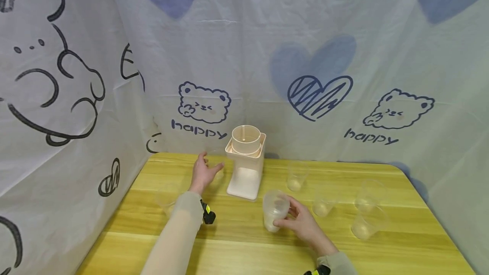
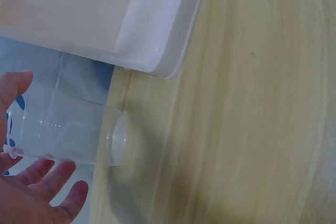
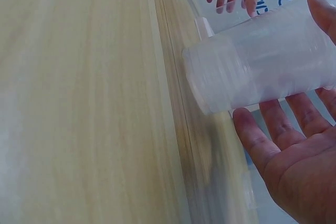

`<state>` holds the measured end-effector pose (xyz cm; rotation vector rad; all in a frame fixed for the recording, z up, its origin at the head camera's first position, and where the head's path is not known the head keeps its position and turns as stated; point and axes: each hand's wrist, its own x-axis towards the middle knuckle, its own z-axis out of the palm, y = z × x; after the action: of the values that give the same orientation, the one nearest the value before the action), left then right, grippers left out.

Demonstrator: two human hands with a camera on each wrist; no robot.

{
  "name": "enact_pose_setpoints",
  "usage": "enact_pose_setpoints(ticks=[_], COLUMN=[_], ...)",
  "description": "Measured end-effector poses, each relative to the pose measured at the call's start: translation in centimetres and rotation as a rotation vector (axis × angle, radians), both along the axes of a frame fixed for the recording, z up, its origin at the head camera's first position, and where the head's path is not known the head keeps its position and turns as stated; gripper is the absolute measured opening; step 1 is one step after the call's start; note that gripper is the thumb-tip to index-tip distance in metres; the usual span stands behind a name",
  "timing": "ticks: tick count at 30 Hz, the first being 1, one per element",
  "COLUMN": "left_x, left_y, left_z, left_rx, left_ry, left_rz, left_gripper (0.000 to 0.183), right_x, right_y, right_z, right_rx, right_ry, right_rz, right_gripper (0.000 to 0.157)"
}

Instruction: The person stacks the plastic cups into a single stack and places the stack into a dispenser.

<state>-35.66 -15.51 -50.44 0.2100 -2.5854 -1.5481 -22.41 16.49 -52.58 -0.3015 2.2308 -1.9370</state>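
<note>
A stack of clear plastic cups (image 1: 274, 211) is in my right hand (image 1: 303, 224), the thumb on one side and the fingers along the other. The right wrist view shows several nested rims on this stack (image 3: 252, 66). At the back of the table, my left hand (image 1: 204, 173) is beside a single clear cup (image 2: 73, 129), thumb and fingers spread apart around it. That cup stands upright near the table's back edge. Right of the left hand is a cream stand (image 1: 248, 177) with a round cylinder (image 1: 246, 140) on top.
Several clear cups stand on the right side of the table, among them one cup (image 1: 296, 177) near the back and another cup (image 1: 363, 226) farther right. Another cup (image 1: 165, 200) is left of my left forearm. A printed curtain (image 1: 244, 54) hangs behind the wooden table (image 1: 244, 251).
</note>
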Motion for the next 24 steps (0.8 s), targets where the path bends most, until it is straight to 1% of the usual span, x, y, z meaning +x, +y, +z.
enact_pose_setpoints(ticks=[5, 10, 18, 24], left_x=[0.2, 0.6, 1.9, 3.2], left_y=[-0.2, -0.3, -0.2, 0.1], left_z=[-0.2, -0.2, 0.5, 1.3], left_rx=[-0.002, 0.03, 0.048, 0.076], left_ry=[0.012, 0.009, 0.038, 0.046], left_rz=[0.009, 0.01, 0.023, 0.037], left_gripper=[0.086, 0.086, 0.085, 0.081], right_x=[0.1, 0.1, 0.1, 0.0], right_y=[-0.2, -0.2, -0.3, -0.2], right_z=[0.0, 0.2, 0.2, -0.2], right_rx=[0.009, 0.002, -0.009, 0.008], right_ry=[0.004, -0.007, 0.006, 0.028], right_rz=[-0.01, -0.01, 0.001, -0.008], right_gripper=[0.076, 0.076, 0.078, 0.076])
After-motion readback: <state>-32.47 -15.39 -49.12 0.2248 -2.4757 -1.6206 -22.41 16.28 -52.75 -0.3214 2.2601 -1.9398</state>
